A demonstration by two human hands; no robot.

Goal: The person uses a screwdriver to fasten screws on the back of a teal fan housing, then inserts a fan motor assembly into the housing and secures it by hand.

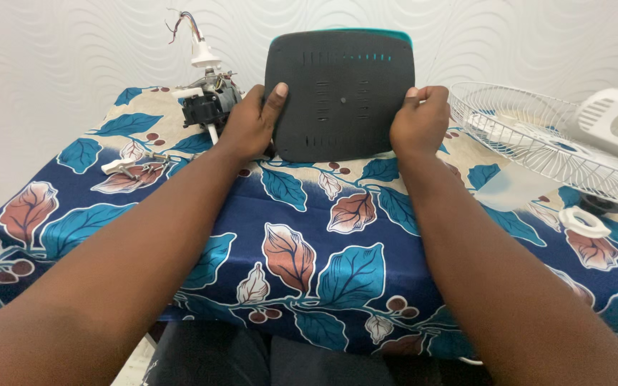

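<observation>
On the far half of the surface [180,236] — draped in a blue cloth printed with teal, rust and white leaves — a dark grey panel [339,93] stands upright on its lower edge, its slotted face turned toward the person. It is roughly square with rounded corners, has short rows of vent slits and a small hole near the middle, and shows a thin teal rim along its top edge. The left hand [252,125] grips the panel's left edge, thumb pressed flat on the front face and the fingers wrapped round behind, out of sight. The right hand [420,121] clasps the right edge the same way, thumb on the front near the upper side. Both forearms reach straight out from the bottom of the head view.

Just beside the left hand, a bare fan motor [209,104] with a black housing and a white shaft sits on the cloth; loose coloured wires [184,25] stick up from its top. Farther left lies a small white part [124,166] with metal bits — too small to tell more. To the right of the right hand, near but apart, a white wire fan guard [538,139] lies tilted, with a white plastic housing [616,121] resting at its far edge. A white ring [584,221] lies flat on the cloth below the guard. A pale wall with a wavy pattern stands behind.
</observation>
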